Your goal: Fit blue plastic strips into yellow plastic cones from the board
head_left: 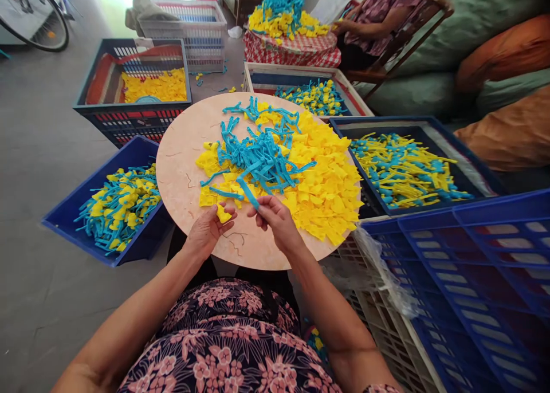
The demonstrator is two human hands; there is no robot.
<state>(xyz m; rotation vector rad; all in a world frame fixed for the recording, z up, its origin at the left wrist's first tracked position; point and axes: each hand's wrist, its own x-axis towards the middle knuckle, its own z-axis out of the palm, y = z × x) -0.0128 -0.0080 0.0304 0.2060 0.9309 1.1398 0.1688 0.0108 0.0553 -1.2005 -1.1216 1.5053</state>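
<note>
Left hand (209,227): yellow piece (223,213) held between thumb and loosely curled fingers. Right hand (276,218): thumb and forefinger pinch the near end of a blue strip (248,193), its free length extending toward the blue pile (260,158).

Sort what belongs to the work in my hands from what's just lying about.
Likely work things: yellow piece in your left hand; blue strip in your right hand; yellow pile; blue pile; round table.

Likely lying about: bicycle wheel; gray cloth; orange sack.
</note>
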